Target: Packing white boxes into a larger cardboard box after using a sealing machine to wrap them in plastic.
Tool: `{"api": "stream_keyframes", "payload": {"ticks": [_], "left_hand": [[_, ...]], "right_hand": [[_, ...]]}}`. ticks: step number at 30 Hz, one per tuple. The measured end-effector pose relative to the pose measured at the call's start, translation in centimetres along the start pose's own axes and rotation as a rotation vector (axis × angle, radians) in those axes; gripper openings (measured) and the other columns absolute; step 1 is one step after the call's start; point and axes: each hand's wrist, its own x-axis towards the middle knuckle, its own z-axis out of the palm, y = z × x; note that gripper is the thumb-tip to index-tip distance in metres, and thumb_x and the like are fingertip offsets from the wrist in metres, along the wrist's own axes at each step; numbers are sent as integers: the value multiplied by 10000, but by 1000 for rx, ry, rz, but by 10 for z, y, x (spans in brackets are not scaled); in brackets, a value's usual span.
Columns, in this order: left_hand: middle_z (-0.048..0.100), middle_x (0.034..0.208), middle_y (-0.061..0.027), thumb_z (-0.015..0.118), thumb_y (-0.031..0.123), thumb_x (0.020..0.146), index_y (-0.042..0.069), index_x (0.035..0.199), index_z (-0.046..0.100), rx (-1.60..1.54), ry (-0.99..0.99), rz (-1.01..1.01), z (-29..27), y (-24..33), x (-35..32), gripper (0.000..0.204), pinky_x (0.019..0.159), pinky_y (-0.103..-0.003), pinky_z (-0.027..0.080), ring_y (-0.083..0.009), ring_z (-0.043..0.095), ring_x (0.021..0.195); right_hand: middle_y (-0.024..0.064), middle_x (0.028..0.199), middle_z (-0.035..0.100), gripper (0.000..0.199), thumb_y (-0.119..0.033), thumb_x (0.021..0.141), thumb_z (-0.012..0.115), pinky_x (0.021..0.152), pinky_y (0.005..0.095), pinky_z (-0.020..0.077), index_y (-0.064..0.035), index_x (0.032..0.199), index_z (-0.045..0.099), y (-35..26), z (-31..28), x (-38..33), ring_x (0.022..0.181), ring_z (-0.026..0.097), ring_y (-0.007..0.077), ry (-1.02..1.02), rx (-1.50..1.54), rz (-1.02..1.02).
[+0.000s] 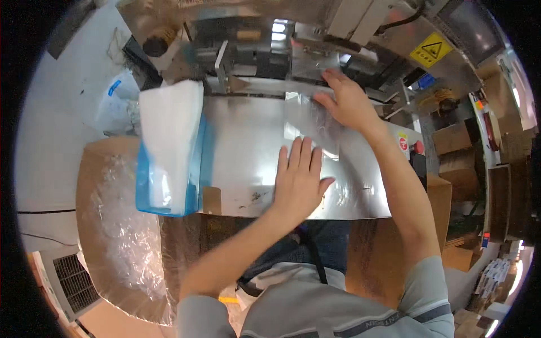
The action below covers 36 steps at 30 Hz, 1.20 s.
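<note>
A clear plastic bag or sheet (298, 115) lies on the shiny steel table (242, 152), its far end reaching toward the machine (265, 73). My left hand (298, 177) rests flat on the table at the near edge of the plastic, fingers stretched forward and thumb out to the side. Farther forward, my right hand (352, 104) is over the right side of the plastic, close to the machine's front. Its thumb and fingers are apart and point left. Glare and transparency blur the outline of the plastic.
A blue bin (143, 186) with a tall white stack (169, 118) stands left on the table. Left of it, a large carton (90, 169) holds crumpled clear plastic (132, 231). A red button (417, 147) sits at the right edge, and a yellow warning sign (431, 49) marks the machine.
</note>
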Motion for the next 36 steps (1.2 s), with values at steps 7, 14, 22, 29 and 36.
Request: {"api": "stream_keyframes", "payload": {"ticks": [7, 14, 22, 29, 36], "left_hand": [[431, 1465, -285, 633, 444, 921, -29, 1355, 530, -19, 12, -42, -4, 13, -20, 651, 1151, -599, 240, -433, 367, 1400], [505, 1381, -261, 666, 371, 895, -36, 1267, 576, 24, 118, 9, -5, 17, -21, 559, 1106, -591, 300, -402, 432, 1336], [501, 1395, -267, 625, 397, 931, -14, 1276, 597, 42, 92, 9, -5, 15, -20, 537, 1119, -619, 275, -421, 428, 1351], [522, 1364, -242, 643, 356, 918, -22, 1269, 586, 61, 91, 30, -7, 19, -25, 518, 1099, -612, 296, -398, 426, 1345], [463, 1408, -279, 658, 354, 918, -43, 1367, 488, -80, 184, -94, -8, 18, -25, 623, 1111, -626, 281, -456, 380, 1364]], "right_hand": [[279, 1328, 578, 519, -320, 917, 655, 1046, 456, 445, 74, 1247, 586, -5, -4, -2, 1224, 556, 436, 44, 30, 29], [235, 1329, 580, 529, -348, 920, 647, 1025, 493, 437, 15, 1292, 548, -10, -4, -6, 1242, 550, 389, 1, -20, 106], [262, 1304, 591, 515, -336, 935, 621, 1002, 476, 452, 47, 1271, 550, -18, -5, -3, 1195, 574, 401, 48, -31, 140], [248, 1217, 617, 500, -326, 933, 639, 960, 488, 462, 51, 1249, 546, -26, -13, 7, 1134, 585, 421, 124, -92, 132], [223, 1164, 650, 490, -347, 955, 604, 1000, 487, 418, 30, 1264, 551, -28, -27, 13, 1142, 590, 389, 111, -119, 187]]}}
